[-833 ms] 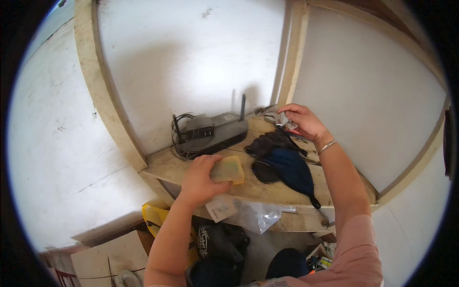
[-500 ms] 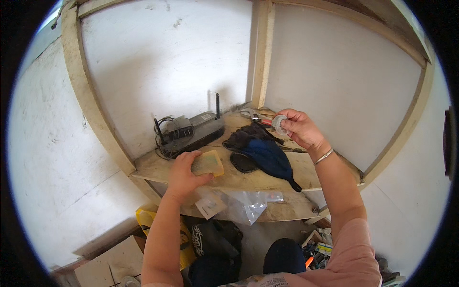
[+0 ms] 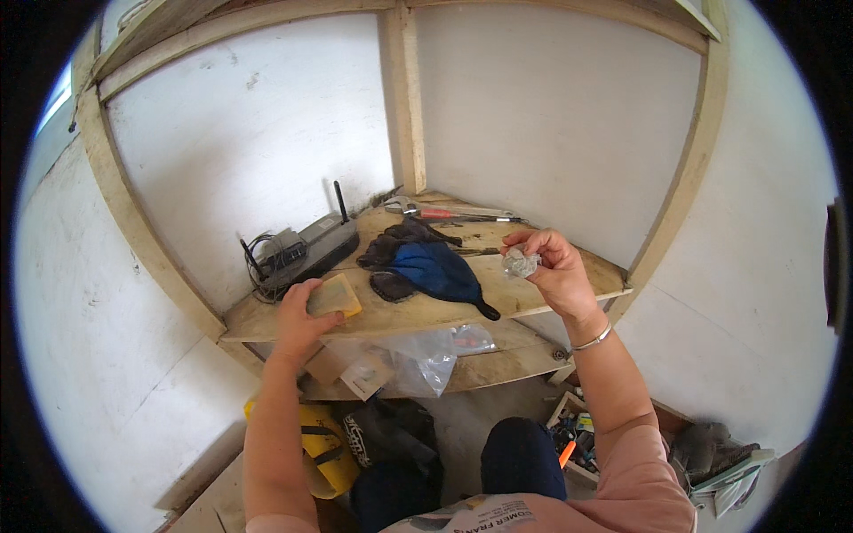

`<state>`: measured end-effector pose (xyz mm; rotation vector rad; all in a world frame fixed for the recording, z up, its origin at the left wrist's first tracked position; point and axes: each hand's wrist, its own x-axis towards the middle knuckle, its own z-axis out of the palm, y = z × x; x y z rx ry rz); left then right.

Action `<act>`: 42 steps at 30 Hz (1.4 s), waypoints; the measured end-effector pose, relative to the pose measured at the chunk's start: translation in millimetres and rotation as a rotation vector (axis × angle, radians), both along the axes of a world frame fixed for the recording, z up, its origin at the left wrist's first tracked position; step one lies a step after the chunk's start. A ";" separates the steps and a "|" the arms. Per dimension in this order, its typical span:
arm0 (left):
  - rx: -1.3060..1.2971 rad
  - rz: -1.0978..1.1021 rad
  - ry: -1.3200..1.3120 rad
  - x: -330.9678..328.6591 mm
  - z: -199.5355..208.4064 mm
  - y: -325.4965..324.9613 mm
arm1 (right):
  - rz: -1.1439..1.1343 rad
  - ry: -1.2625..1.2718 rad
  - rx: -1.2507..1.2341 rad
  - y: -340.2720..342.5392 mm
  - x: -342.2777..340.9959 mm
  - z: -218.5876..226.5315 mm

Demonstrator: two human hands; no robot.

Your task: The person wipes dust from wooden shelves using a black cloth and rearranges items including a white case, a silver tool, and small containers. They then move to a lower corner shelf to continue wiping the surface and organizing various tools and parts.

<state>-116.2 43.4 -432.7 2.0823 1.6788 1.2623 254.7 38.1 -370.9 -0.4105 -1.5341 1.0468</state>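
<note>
My left hand (image 3: 300, 318) is closed around a small rectangular yellow-edged box (image 3: 336, 297) with a dull, translucent-looking top, at the left front of the wooden corner shelf (image 3: 533, 304). In my right hand (image 3: 563, 277) a small piece of clear, crumpled-looking plastic (image 3: 519, 262) is pinched between thumb and fingers, above the shelf's right part. Between the hands lies a blue and black glove-like cloth item (image 3: 434, 269). A black router (image 3: 322, 247) with two antennas and a coiled cable stands behind my left hand.
Toward the back corner lies a hand tool with a red handle (image 3: 435, 213). Clear plastic bags (image 3: 426, 362) and a cardboard piece (image 3: 366, 377) sit on the lower shelf. Below are a yellow bag (image 3: 327, 449), a black bag (image 3: 391, 435) and a box of tools (image 3: 573, 435).
My view has swung right. My right hand has moved right and nearer with the plastic, away from the red-handled tool; the plastic shows a different side. My left hand keeps its hold on the box.
</note>
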 end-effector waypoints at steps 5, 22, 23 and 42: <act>-0.137 -0.024 0.164 -5.7 17.8 -11.2 | -0.260 -0.078 -0.006 1.2 20.6 -23.5; -0.279 -0.038 0.179 4.7 38.4 -18.2 | -0.793 -0.582 -0.017 11.6 47.6 -63.9; -0.287 -0.015 0.170 9.0 40.4 -22.5 | -0.807 -0.627 -0.005 16.2 41.8 -58.0; -0.116 0.122 0.074 31.6 -8.9 -31.8 | -0.629 -1.291 0.080 75.8 -91.2 -35.6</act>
